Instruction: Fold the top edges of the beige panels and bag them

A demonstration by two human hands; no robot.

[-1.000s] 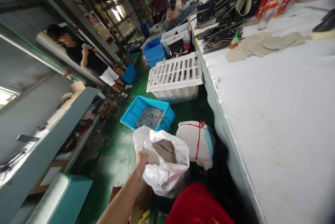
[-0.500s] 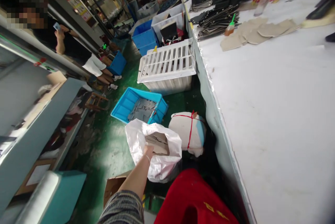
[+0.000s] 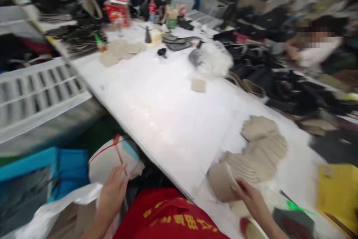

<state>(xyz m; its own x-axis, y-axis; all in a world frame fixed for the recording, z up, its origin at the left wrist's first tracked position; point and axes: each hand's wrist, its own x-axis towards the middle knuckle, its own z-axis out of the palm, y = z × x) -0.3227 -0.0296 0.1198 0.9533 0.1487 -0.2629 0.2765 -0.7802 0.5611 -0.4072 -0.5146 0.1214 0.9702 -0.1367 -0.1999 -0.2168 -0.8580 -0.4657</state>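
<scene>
My right hand (image 3: pixel 250 196) is on the table with its fingers closed at the edge of a curved beige piece (image 3: pixel 222 182), which looks like cut fabric or lining. This piece lies at the near end of a fanned row of similar beige pieces (image 3: pixel 260 149). My left hand (image 3: pixel 113 188) is off the table's edge, above the white sack (image 3: pixel 81 196) and in front of a pale bundle (image 3: pixel 103 159) tied with red string. Its fingers are blurred, and I see nothing between them. Beige pieces show inside the sack's mouth.
A white-topped table (image 3: pixel 167 108) runs diagonally ahead. On it are a small beige square (image 3: pixel 198 85), a clear plastic bag (image 3: pixel 214 60) and dark pieces. A blue crate (image 3: pixel 69 172) and a slatted white crate (image 3: pixel 41 90) stand left. A yellow object (image 3: pixel 337 190) is at right. Another person sits far right.
The view has swung right toward the table. My left hand has come out of the white sack. My right hand, unseen before, now shows at the beige pieces.
</scene>
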